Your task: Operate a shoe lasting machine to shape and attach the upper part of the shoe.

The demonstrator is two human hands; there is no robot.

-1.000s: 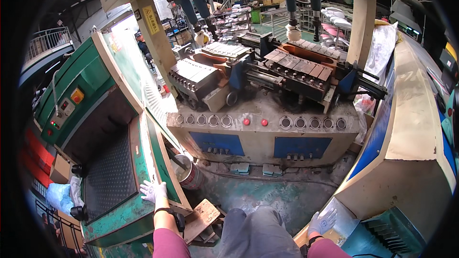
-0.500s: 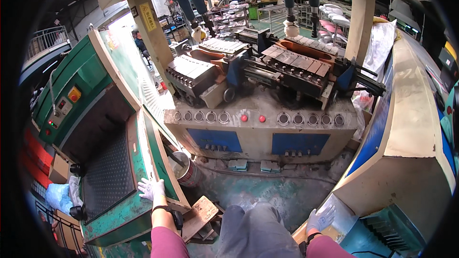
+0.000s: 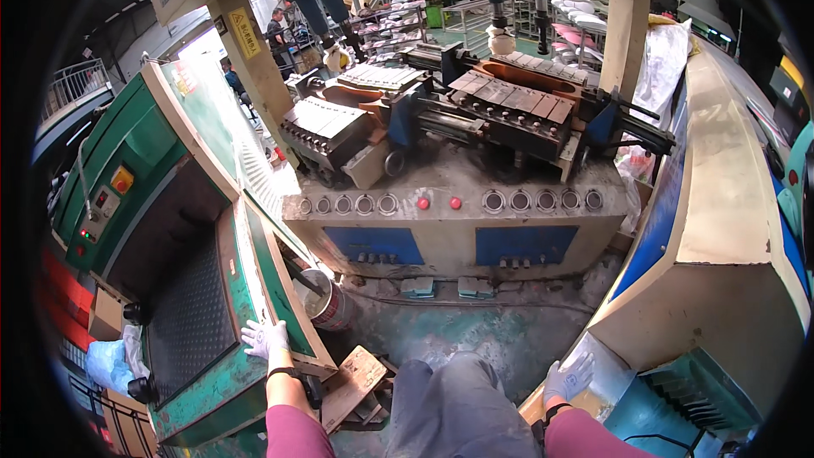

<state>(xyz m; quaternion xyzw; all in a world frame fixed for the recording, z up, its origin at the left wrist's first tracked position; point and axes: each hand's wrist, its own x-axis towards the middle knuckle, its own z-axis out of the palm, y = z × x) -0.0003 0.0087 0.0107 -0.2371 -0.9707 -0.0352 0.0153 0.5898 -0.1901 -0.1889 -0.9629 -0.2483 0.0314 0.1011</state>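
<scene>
My left hand (image 3: 268, 338), in a pale glove, lies on the edge of the green machine (image 3: 208, 390) with its fingers spread. Beside it is the machine's dark dotted bed (image 3: 182, 326). On the right, my right hand (image 3: 568, 377), gloved too, has its fingers stretched out and is empty. It rests at or just over a pale box-like edge with clear plastic (image 3: 606, 371); contact is hard to tell. Between my arms are my grey-trousered knees (image 3: 458, 399). Ahead stands a beige press machine (image 3: 458, 254) with two sets of clamped metal plates (image 3: 326, 123).
Two teal foot pedals (image 3: 476, 288) sit on the floor before the press. A bucket (image 3: 329, 305) and a wooden stool (image 3: 354, 382) stand near my left arm. A beige cabinet (image 3: 704, 309) and a teal slotted bin (image 3: 670, 407) flank the right. Another person (image 3: 275, 30) is far off.
The view has shifted slightly, so the press sits a little further left and higher. Both hands keep nearly the same places and poses. A distant person has come into view.
</scene>
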